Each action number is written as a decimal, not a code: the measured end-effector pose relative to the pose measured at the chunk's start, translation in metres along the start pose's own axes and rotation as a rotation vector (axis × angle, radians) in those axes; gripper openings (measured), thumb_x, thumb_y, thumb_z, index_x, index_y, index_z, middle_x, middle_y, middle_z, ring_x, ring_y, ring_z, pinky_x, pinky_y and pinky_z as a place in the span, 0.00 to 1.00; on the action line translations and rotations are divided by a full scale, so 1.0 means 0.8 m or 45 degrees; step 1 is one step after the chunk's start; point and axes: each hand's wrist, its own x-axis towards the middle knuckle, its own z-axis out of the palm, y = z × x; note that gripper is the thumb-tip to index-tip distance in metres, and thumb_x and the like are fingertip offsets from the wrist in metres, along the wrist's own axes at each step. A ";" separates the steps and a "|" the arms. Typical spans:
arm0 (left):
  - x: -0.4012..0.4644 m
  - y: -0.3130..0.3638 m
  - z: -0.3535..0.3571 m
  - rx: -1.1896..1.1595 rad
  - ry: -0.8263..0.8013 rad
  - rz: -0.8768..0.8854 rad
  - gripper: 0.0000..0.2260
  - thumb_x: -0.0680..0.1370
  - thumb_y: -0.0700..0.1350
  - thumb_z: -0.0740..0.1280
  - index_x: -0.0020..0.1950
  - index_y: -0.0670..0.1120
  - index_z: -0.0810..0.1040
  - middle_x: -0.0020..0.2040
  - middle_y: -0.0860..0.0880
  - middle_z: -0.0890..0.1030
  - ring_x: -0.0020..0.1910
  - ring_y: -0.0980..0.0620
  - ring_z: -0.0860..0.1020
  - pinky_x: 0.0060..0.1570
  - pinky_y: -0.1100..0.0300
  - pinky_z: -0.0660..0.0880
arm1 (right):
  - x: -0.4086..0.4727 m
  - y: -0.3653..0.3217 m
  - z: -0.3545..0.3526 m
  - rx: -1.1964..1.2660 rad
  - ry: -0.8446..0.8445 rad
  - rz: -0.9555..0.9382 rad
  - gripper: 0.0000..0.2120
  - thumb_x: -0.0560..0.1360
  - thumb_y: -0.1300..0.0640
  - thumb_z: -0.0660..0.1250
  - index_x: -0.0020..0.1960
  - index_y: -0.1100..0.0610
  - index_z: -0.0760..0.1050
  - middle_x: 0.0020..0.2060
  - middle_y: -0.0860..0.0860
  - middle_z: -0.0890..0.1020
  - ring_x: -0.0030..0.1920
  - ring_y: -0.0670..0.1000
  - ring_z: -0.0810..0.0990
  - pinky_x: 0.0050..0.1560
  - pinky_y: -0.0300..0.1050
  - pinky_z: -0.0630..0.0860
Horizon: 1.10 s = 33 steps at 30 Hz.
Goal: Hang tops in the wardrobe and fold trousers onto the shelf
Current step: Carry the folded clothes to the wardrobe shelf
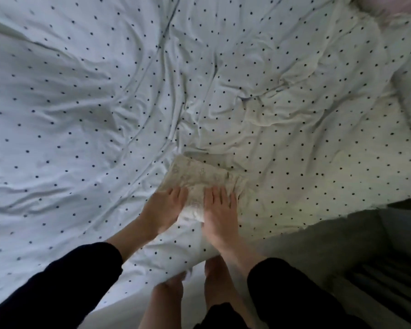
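Observation:
A small folded cream garment with a faint pattern lies on the white dotted bedcover near the bed's front edge. My left hand rests on its left side with fingers straight. On the garment's right side, my right hand presses flat, fingers stretched out. Both arms wear dark sleeves. The lower part of the garment is hidden under my hands.
The rumpled bedcover fills most of the view. A grey mattress side or bed base shows at the lower right. My bare legs stand against the bed's front edge. Something pale pink lies at the top right corner.

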 end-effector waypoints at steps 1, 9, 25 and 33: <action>-0.017 -0.008 -0.009 -0.051 0.004 -0.113 0.24 0.50 0.36 0.78 0.46 0.39 0.81 0.32 0.47 0.80 0.23 0.49 0.77 0.16 0.63 0.66 | 0.003 -0.017 -0.006 0.026 0.032 -0.031 0.39 0.46 0.55 0.82 0.55 0.63 0.78 0.51 0.60 0.82 0.53 0.61 0.81 0.54 0.62 0.77; -0.157 -0.056 -0.051 -1.128 0.194 -1.058 0.15 0.74 0.35 0.56 0.58 0.41 0.75 0.41 0.44 0.79 0.40 0.44 0.76 0.37 0.57 0.72 | -0.016 -0.155 -0.038 0.616 0.085 -0.121 0.25 0.74 0.54 0.65 0.67 0.63 0.65 0.61 0.61 0.73 0.59 0.60 0.74 0.56 0.54 0.74; -0.728 -0.168 -0.010 -2.247 0.868 -0.846 0.22 0.75 0.39 0.55 0.68 0.46 0.72 0.66 0.49 0.75 0.67 0.54 0.71 0.67 0.59 0.67 | -0.242 -0.641 -0.024 0.698 -0.704 -0.932 0.16 0.72 0.58 0.70 0.59 0.56 0.73 0.48 0.50 0.80 0.50 0.48 0.80 0.43 0.41 0.76; -0.945 -0.265 -0.015 -0.433 1.050 -1.502 0.30 0.70 0.51 0.74 0.68 0.53 0.64 0.61 0.49 0.72 0.57 0.46 0.70 0.58 0.46 0.70 | -0.269 -0.856 -0.071 0.620 -0.763 -1.279 0.19 0.72 0.76 0.61 0.45 0.51 0.75 0.37 0.47 0.81 0.40 0.46 0.79 0.42 0.41 0.76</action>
